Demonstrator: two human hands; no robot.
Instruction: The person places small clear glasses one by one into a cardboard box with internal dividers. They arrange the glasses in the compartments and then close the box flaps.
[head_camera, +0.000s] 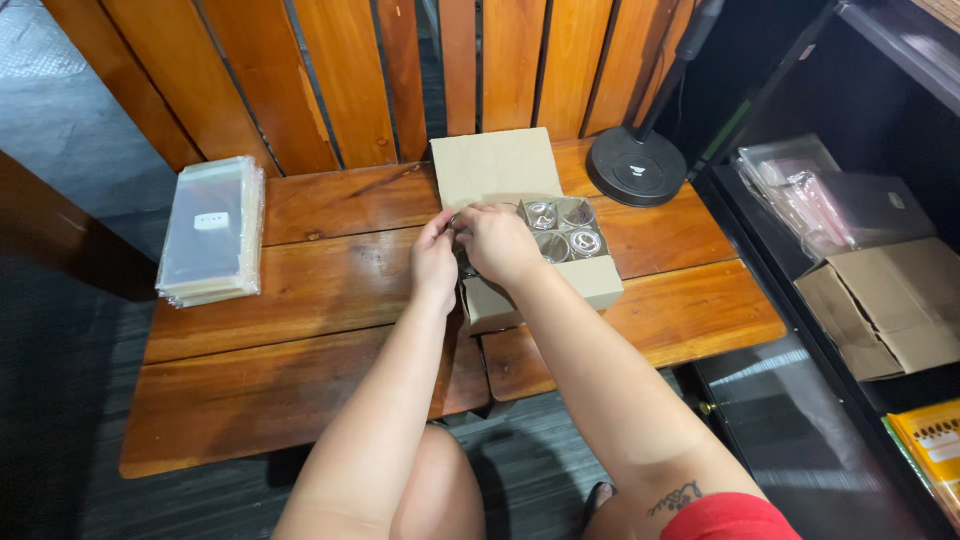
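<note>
At the near edge of the slatted wooden table (300, 390), two bare forearms are seen reaching forward over the planks. The left hand (434, 262) and the right hand (498, 243) are brought together over the near left corner of an open cardboard box (590, 280), fingertips pinched on a small item between them; the item is hidden by the fingers, so it cannot be told what is gripped. The box is set toward the table's far right part, its flap (495, 165) folded back toward the far edge. Inside it, clear glass jars (565, 228) are packed upright side by side, their round mouths showing; four are visible, the rest covered by the hands. At the table's left edge a stack of clear plastic sleeves (212, 230) is laid flat, well apart from the box. On the far right corner the round black base of a stand (636, 166) is rested, against the wooden slat wall
</note>
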